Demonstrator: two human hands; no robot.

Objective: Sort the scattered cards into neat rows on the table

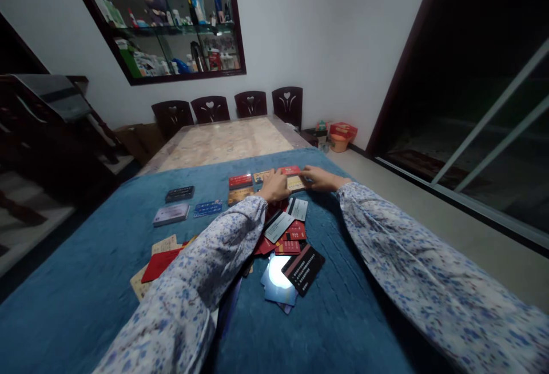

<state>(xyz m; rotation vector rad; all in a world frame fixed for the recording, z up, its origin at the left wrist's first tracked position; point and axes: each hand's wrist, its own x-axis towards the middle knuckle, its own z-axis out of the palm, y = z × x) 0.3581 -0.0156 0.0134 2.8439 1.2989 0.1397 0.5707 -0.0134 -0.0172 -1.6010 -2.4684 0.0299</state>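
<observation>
Both my arms, in floral sleeves, reach across a blue cloth (86, 282) strewn with plastic cards. My left hand (274, 187) rests curled on a yellowish card (295, 183) at the far end of the cloth. My right hand (319, 178) touches the same card from the right, fingers stretched along its edge. Red cards (240, 180) and a tan one lie in a row just left of the hands. A loose heap of red, white and black cards (286, 237) lies between my forearms.
A black card (179, 193), a grey card (171, 214) and a blue card (207, 209) lie to the left. A marble table (223, 140) with several dark chairs stands beyond. A wall cabinet (171, 25), red basket (342, 134) and glass door (493, 151) surround.
</observation>
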